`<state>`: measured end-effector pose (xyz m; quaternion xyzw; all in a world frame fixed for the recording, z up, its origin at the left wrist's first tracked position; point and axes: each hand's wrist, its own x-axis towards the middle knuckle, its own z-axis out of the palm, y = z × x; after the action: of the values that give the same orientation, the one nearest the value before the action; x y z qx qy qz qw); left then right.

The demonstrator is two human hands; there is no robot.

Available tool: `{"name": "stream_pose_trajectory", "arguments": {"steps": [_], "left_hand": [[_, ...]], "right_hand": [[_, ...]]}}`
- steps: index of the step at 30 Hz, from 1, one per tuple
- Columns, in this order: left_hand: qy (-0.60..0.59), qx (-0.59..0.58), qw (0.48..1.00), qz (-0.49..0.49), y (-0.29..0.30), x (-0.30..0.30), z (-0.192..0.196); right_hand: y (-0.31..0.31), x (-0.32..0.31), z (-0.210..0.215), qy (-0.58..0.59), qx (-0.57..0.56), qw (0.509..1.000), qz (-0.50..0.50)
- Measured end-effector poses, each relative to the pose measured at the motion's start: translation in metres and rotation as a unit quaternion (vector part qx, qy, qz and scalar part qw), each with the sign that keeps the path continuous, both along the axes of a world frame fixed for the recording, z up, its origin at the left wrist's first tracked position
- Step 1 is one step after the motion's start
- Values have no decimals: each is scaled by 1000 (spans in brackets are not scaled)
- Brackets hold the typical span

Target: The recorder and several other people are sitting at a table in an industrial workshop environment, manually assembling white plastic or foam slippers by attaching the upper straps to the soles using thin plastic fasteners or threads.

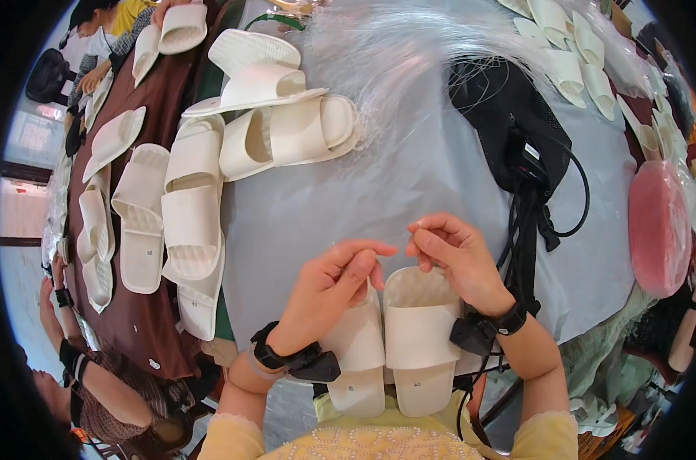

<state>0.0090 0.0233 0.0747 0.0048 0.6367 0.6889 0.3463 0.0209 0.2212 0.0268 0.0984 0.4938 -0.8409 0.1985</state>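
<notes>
Fingers of both hands are pinched together just above a pair of white slippers [398, 337]. On the left hand [334, 287], thumb and forefinger meet at the tips, pointing toward the other hand; on the right hand [455, 257], the fingertips are likewise closed, curled inward. What they pinch is too fine to see; it may be a thin clear strand, but I cannot tell. The tips of the two hands are near each other, not touching.

Both slippers lie side by side, soles down, at the near edge of a grey cloth [409, 176], partly under the wrists. Each wrist wears a black band. Farther back on the cloth a bundle of clear strands [394, 46] fans out, beside a black mesh bag [509, 115]. More white slippers [194, 199] are heaped to the left.
</notes>
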Motion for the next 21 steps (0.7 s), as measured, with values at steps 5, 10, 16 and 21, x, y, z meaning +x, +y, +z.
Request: {"name": "stream_pose_trajectory", "arguments": {"steps": [5, 10, 16, 21], "left_hand": [[90, 14, 996, 21, 4, 9, -9], [55, 71, 989, 120, -2, 4, -8], [106, -94, 989, -32, -4, 1, -2], [100, -95, 982, -131, -3, 1, -8]], "right_hand": [[-4, -2, 5, 33, 55, 997, 31], [-5, 2, 5, 40, 42, 998, 22], [-1, 1, -1, 20, 39, 998, 40], [-3, -2, 2, 42, 42, 996, 69]]}}
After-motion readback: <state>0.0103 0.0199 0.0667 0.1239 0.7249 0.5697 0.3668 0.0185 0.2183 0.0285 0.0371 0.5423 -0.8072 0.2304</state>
